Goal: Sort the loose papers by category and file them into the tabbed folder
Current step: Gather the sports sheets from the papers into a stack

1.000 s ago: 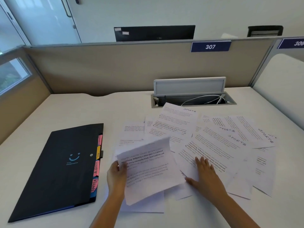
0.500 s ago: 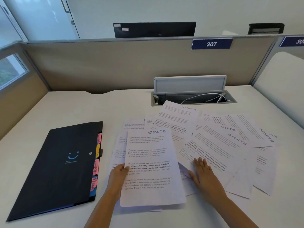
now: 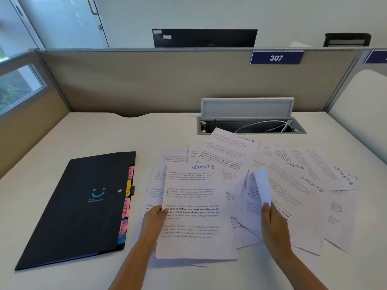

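Note:
A black tabbed folder [image 3: 83, 206] lies shut on the desk at the left, coloured tabs [image 3: 126, 206] sticking out of its right edge. To its right, loose printed papers [image 3: 303, 185] are spread in an overlapping heap, several marked "SPORTS" by hand. My left hand [image 3: 154, 220] grips the left edge of a flat sheet headed "SPORTS" [image 3: 196, 212], which lies on a few other sheets. My right hand [image 3: 273, 227] pinches the near edge of another sheet [image 3: 261, 189], lifting and curling it up off the heap.
A cable box with a raised lid [image 3: 247, 107] and white cables sits at the desk's back, just beyond the papers. Beige partition walls [image 3: 146, 80] close the desk on three sides. Bare desk surface [image 3: 104, 132] lies behind the folder.
The sheet in my left hand went from raised and bent to lying flat. My right hand, earlier pressed flat on the heap, has now pinched a sheet and lifted its edge.

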A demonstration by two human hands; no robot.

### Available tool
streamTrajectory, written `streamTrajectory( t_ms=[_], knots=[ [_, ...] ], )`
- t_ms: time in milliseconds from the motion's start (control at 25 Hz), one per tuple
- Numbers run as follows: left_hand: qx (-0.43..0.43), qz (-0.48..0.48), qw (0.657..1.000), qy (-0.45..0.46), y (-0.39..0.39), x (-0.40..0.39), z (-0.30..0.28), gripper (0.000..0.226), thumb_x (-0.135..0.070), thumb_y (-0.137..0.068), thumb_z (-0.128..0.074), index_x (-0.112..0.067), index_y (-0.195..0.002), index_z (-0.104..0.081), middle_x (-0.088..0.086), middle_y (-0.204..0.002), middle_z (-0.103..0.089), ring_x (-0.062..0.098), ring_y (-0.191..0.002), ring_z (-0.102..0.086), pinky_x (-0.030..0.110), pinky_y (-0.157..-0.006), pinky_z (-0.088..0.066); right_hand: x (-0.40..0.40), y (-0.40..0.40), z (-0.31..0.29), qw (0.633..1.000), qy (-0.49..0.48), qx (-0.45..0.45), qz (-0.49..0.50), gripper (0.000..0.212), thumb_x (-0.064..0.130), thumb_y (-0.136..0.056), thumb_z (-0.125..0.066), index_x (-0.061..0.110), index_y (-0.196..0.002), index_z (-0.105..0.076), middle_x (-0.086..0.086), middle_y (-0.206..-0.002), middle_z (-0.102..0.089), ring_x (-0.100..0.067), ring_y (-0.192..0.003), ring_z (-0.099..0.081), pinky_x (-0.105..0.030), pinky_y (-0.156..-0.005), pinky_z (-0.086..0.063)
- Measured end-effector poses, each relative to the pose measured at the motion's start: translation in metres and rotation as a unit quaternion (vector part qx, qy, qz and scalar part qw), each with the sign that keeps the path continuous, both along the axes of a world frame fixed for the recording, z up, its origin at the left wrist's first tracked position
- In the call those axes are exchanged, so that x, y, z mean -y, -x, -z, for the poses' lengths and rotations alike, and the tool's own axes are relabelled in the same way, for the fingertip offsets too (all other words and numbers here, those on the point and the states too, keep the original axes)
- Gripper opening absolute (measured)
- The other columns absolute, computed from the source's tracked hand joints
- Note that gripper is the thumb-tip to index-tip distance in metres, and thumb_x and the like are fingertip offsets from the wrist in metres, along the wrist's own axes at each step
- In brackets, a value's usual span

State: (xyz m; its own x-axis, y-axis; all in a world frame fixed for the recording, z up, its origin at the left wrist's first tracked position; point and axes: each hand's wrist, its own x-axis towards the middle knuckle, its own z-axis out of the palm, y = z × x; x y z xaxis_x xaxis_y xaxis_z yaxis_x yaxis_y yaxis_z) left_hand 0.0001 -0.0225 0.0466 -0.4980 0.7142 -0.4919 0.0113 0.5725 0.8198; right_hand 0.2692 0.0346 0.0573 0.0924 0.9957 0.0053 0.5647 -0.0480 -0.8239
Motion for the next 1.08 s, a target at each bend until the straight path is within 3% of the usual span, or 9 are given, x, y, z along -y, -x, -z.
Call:
streamTrajectory(
  t_ms=[160, 240, 320, 440, 520, 600, 720, 960, 1080],
  knots=[
    [-0.010, -0.004, 1.000, 0.002, 0.001, -0.002, 0.003, 0.015, -0.018, -0.095, -0.044, -0.023, -0.092, -0.059, 0.007, -0.094, -0.069, 0.028, -0.083, -0.068, 0.050, -0.079, -0.056, 0.005, 0.005, -0.003, 0.988, -0.133, 0.021, -0.079, 0.064, 0.064, -0.087, -0.022, 0.025, -0.134, -0.043, -0.013, -0.126, -0.056, -0.017, -0.095, -0.057, -0.023, -0.070, -0.055],
    [-0.005, -0.008, 1.000, 0.000, 0.001, -0.002, 0.003, 0.016, -0.018, -0.095, -0.044, -0.021, -0.093, -0.059, 0.007, -0.093, -0.068, 0.029, -0.083, -0.067, 0.049, -0.079, -0.056, 0.013, 0.013, -0.009, 0.967, -0.184, 0.024, -0.174, 0.049, 0.054, -0.091, -0.028, 0.039, -0.137, -0.035, 0.017, -0.137, -0.048, 0.005, -0.113, -0.048, -0.006, -0.092, -0.039],
    [-0.005, -0.006, 1.000, 0.003, 0.001, -0.001, 0.003, 0.016, -0.018, -0.095, -0.044, -0.020, -0.091, -0.059, 0.008, -0.091, -0.068, 0.029, -0.082, -0.068, 0.048, -0.078, -0.056, 0.022, 0.026, -0.016, 0.948, -0.154, 0.036, -0.275, 0.043, 0.036, -0.094, -0.037, 0.049, -0.135, -0.030, 0.043, -0.133, -0.031, 0.030, -0.118, -0.026, 0.006, -0.096, -0.022],
    [0.004, -0.009, 1.000, -0.008, 0.002, 0.000, 0.004, 0.022, -0.019, -0.095, -0.043, -0.008, -0.089, -0.062, 0.015, -0.087, -0.069, 0.032, -0.080, -0.067, 0.040, -0.072, -0.055, 0.041, 0.044, -0.010, 0.911, -0.071, 0.087, -0.398, 0.043, 0.033, -0.095, -0.037, 0.052, -0.132, -0.024, 0.036, -0.136, -0.023, 0.038, -0.115, -0.010, 0.002, -0.105, -0.014],
    [0.003, -0.005, 1.000, -0.025, 0.002, 0.001, 0.005, 0.031, -0.022, -0.095, -0.042, -0.001, -0.089, -0.063, 0.016, -0.085, -0.070, 0.033, -0.080, -0.066, 0.037, -0.065, -0.051, 0.046, 0.053, -0.002, 0.875, -0.035, 0.145, -0.461, 0.037, 0.053, -0.092, -0.022, 0.057, -0.128, -0.017, 0.039, -0.134, -0.012, 0.038, -0.115, 0.000, 0.001, -0.106, -0.003],
    [0.005, 0.002, 0.999, -0.041, 0.001, 0.002, 0.005, 0.034, -0.026, -0.096, -0.041, -0.003, -0.087, -0.064, 0.011, -0.083, -0.071, 0.028, -0.078, -0.068, 0.035, -0.063, -0.053, 0.049, 0.060, 0.007, 0.848, -0.006, 0.175, -0.500, 0.042, 0.069, -0.076, -0.001, 0.069, -0.118, -0.007, 0.037, -0.139, -0.008, 0.029, -0.123, 0.003, -0.003, -0.107, 0.002],
    [-0.005, 0.024, 0.999, -0.031, 0.002, 0.001, 0.006, 0.020, -0.023, -0.093, -0.049, -0.009, -0.095, -0.063, 0.008, -0.093, -0.071, 0.025, -0.081, -0.069, 0.042, -0.074, -0.058, 0.052, 0.065, 0.009, 0.835, 0.017, 0.190, -0.516, 0.047, 0.063, -0.085, -0.009, 0.060, -0.131, -0.001, 0.031, -0.144, -0.006, 0.015, -0.131, 0.003, -0.014, -0.114, 0.001],
    [0.001, 0.019, 0.999, -0.028, 0.002, 0.003, 0.004, 0.025, -0.016, -0.090, -0.054, -0.015, -0.114, -0.059, 0.006, -0.103, -0.069, 0.025, -0.088, -0.068, 0.048, -0.082, -0.055, 0.044, 0.048, -0.005, 0.911, 0.058, 0.128, -0.387, 0.060, 0.072, -0.077, -0.017, 0.051, -0.133, -0.011, 0.029, -0.146, -0.015, 0.010, -0.136, -0.008, -0.017, -0.115, -0.013],
    [0.034, -0.006, 0.997, -0.064, 0.003, 0.010, -0.001, 0.019, -0.015, -0.091, -0.053, -0.018, -0.109, -0.058, 0.008, -0.102, -0.070, 0.027, -0.085, -0.070, 0.050, -0.080, -0.056, 0.031, 0.039, -0.010, 0.978, 0.053, 0.059, -0.191, 0.063, 0.041, -0.091, -0.045, 0.037, -0.144, -0.011, 0.016, -0.147, -0.030, -0.007, -0.133, -0.036, -0.025, -0.107, -0.032]
  ],
)
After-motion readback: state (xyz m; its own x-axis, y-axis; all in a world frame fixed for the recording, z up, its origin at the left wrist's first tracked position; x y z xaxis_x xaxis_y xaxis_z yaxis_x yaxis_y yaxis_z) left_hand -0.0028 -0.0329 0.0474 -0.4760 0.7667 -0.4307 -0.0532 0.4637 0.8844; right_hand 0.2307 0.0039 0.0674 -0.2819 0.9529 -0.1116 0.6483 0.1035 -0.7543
